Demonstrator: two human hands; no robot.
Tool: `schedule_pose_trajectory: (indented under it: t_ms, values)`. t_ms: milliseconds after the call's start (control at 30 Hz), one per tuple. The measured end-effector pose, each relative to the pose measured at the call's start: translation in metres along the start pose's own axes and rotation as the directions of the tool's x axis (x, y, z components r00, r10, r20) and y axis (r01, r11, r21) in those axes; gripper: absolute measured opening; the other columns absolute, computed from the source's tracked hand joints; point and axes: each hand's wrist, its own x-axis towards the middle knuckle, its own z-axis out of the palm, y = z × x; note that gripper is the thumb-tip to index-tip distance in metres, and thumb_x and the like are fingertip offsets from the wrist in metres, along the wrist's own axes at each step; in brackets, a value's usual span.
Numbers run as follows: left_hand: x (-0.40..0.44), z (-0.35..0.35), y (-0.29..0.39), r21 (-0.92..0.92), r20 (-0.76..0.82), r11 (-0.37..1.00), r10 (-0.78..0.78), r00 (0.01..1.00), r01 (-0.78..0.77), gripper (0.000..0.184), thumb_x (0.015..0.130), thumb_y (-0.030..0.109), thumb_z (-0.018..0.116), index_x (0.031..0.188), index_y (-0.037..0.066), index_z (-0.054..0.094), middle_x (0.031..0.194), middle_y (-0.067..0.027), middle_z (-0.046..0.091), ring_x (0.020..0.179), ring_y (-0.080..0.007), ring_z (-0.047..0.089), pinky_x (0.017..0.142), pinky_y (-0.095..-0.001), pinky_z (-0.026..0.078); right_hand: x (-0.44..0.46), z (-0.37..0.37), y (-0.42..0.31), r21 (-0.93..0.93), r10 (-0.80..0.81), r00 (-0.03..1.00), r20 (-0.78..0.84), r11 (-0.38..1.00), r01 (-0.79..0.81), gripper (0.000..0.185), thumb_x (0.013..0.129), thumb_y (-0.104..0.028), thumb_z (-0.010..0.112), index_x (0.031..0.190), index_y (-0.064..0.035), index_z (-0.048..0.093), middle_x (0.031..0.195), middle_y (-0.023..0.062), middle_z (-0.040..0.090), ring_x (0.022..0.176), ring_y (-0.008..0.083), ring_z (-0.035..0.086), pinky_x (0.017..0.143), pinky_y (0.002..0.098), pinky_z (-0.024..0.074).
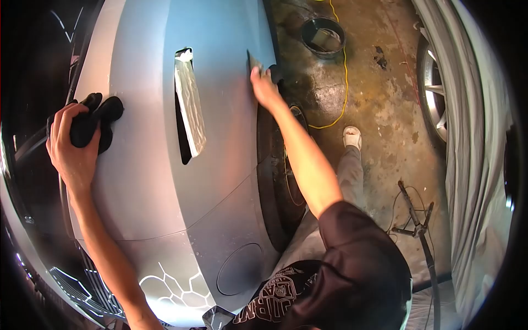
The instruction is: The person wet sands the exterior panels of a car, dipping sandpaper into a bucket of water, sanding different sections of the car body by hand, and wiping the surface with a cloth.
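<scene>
Near the left edge of the car panel (pixel 220 118), our left hand (pixel 71 146) curls round a bunched black cloth (pixel 85 129). At the right edge, our right hand (pixel 265 91) seems to pinch a thin grey pad (pixel 254 61), though it is hard to see. Between our hands, crinkly shiny wrap (pixel 190 107) sits in a long slot. To do this well, we should hold the pad flat, press softly and evenly, go gently where the panel bends, and not let our fingertips dig in or snag the wrap.
</scene>
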Motion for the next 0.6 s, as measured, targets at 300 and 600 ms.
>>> schedule_pose_trajectory:
  t_ms: [300, 600]
  values:
    - [0.0, -0.001, -0.003, -0.004, 0.006, 1.0, 0.017, 1.0, -0.017, 0.034, 0.075, 0.012, 0.077, 0.106, 0.016, 0.066, 0.114, 0.0037, 0.066, 0.112, -0.0217, 0.063, 0.098, -0.0378, 0.042, -0.201, 0.028, 0.006, -0.241, -0.282, 0.955, 0.089, 0.925, 0.295, 0.064, 0.107, -0.039, 0.031, 0.161, -0.0081, 0.019, 0.169, 0.0089, 0.012, 0.156, 0.035, 0.008, 0.118, 0.0662, 0.0061]
    - [-0.009, -0.01, 0.004, -0.087, -0.066, 0.986, 0.135, 0.989, -0.141, 0.056, 0.07, -0.003, 0.072, 0.12, 0.022, 0.069, 0.129, 0.0006, 0.063, 0.124, -0.0263, 0.057, 0.105, -0.043, 0.041, -0.085, -0.106, 0.015, 0.121, -0.003, 0.959, -0.282, 0.992, 0.039, 0.07, 0.099, -0.058, 0.051, 0.078, 0.0074, 0.064, 0.069, 0.0095, 0.057, 0.072, 0.023, 0.052, 0.076, 0.0415, 0.0459]
